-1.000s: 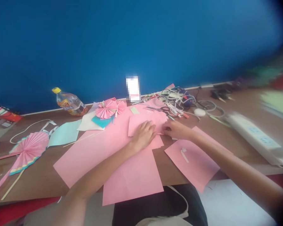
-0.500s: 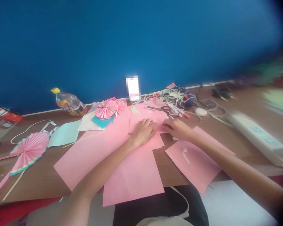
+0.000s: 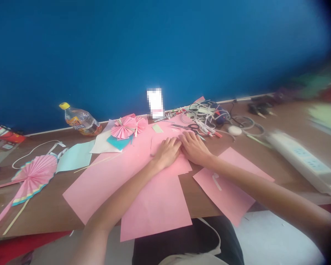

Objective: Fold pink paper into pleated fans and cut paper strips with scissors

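My left hand [image 3: 167, 151] lies flat, fingers stretched, on a small pink paper sheet [image 3: 160, 141] in the middle of the table. My right hand [image 3: 194, 147] lies flat beside it on the same sheet, fingers pointing away, its side touching the left hand. Under that sheet are larger pink sheets [image 3: 154, 206], one hanging over the table's front edge. Another pink sheet [image 3: 231, 191] with a small white strip on it lies to the right under my right forearm. Black scissors [image 3: 189, 127] lie just beyond my right fingertips.
Pink pleated paper rosettes [image 3: 127, 127] and a pink paper fan [image 3: 33, 176] lie at left. A plastic bottle [image 3: 81, 120] rests on its side by the blue wall. A tangle of cables and pens [image 3: 212, 117] sits at back right, a white power strip [image 3: 300, 160] at right.
My right hand has moved left from the sheet's right edge and opened from a pinch to lie flat next to my left hand. My left hand has hardly moved.
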The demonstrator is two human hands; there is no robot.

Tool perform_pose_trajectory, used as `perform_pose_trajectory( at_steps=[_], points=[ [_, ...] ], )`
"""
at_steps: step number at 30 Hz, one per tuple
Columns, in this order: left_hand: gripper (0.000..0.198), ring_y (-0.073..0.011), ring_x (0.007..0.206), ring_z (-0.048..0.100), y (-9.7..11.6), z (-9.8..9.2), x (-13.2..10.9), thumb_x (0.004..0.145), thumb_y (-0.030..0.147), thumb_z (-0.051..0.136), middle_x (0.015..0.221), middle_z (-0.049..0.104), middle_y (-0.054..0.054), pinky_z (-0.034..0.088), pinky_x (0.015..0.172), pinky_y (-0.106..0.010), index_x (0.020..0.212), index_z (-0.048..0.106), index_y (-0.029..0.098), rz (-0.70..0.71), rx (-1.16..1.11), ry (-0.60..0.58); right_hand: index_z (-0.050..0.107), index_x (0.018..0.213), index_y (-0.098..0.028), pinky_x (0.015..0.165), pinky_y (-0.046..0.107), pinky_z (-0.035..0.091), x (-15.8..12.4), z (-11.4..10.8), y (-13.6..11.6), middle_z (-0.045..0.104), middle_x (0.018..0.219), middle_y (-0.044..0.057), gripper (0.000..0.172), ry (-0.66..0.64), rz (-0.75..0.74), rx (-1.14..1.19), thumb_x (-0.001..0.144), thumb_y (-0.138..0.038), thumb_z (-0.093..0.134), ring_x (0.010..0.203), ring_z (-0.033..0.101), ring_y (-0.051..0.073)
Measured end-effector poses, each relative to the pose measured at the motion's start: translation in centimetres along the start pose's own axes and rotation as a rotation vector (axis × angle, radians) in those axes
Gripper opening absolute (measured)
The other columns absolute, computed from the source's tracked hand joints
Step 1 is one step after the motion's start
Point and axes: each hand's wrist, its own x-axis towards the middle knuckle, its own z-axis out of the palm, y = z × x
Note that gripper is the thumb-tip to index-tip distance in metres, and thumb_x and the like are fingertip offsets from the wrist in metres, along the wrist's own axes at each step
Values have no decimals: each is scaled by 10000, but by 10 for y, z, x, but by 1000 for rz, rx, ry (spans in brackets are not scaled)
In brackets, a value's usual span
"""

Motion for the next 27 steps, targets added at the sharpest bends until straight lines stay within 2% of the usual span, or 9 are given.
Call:
perform_pose_trajectory(
  at_steps=[8,14,27],
  points=[
    [293,-244,1193,470,-5,5,-2,970,233,392,1342,509,-96,423,981,-404,1235,512,197,-20,-110,31,517,1240,-141,898,415,323,-3,6,12,516,1290,175,406,-30,-27,125,1006,-374,281,1124,415,315],
    [356,-241,1394,346,-10,17,-4,986,232,335,1466,436,-122,310,1149,-415,1299,487,154,-2,-145,44,527,1254,-148,912,416,322,1,2,18,528,1260,167,423,-60,-61,136,1006,-403,298,1091,435,304],
    [432,-254,1438,326,-15,16,-9,997,240,282,1521,405,-128,303,1172,-431,1377,463,142,22,-131,12,556,1240,-160,917,424,320,3,4,24,543,1226,171,419,-46,-91,133,999,-384,298,1067,442,308]
  ],
)
